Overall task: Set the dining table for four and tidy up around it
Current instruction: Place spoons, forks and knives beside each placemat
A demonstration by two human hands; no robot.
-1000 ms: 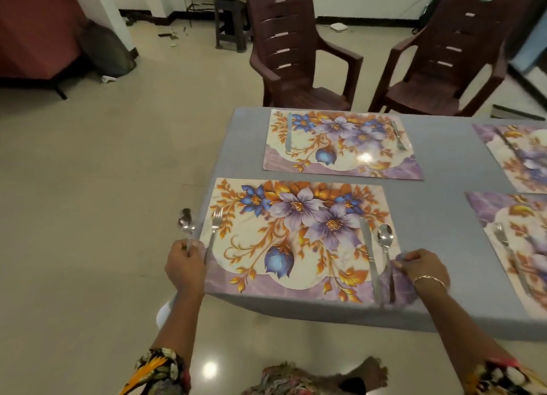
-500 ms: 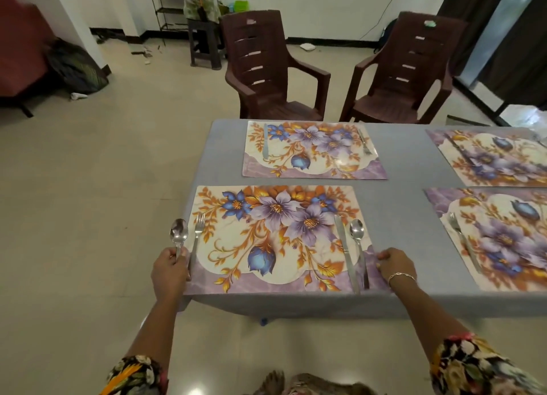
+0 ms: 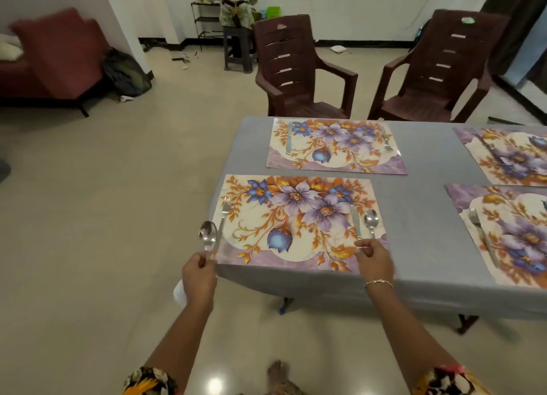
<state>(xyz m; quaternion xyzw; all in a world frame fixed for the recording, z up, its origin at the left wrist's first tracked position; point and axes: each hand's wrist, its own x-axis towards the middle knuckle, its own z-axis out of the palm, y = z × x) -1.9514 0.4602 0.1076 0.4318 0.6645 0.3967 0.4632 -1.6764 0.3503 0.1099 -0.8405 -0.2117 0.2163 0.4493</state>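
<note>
The surface and its four placemats show no shift over the last second. Only the viewpoint has drawn back, so the person appears to be stepping away from the near placemat. That place reads as finished: the fork lies along its left edge, with the knife and the second spoon side by side on its right, all where they lay before. The far placemat seems to carry a knife and fork but no spoon that can be made out, so it is probably next. The left hand keeps its grip clamped on the handle of the spoon, bowl up, just left of the fork and off the placemat. The right hand stays at the handle ends of the knife and second spoon, fingers curled. Whether it pinches them or merely touches them, I cannot tell.
</note>
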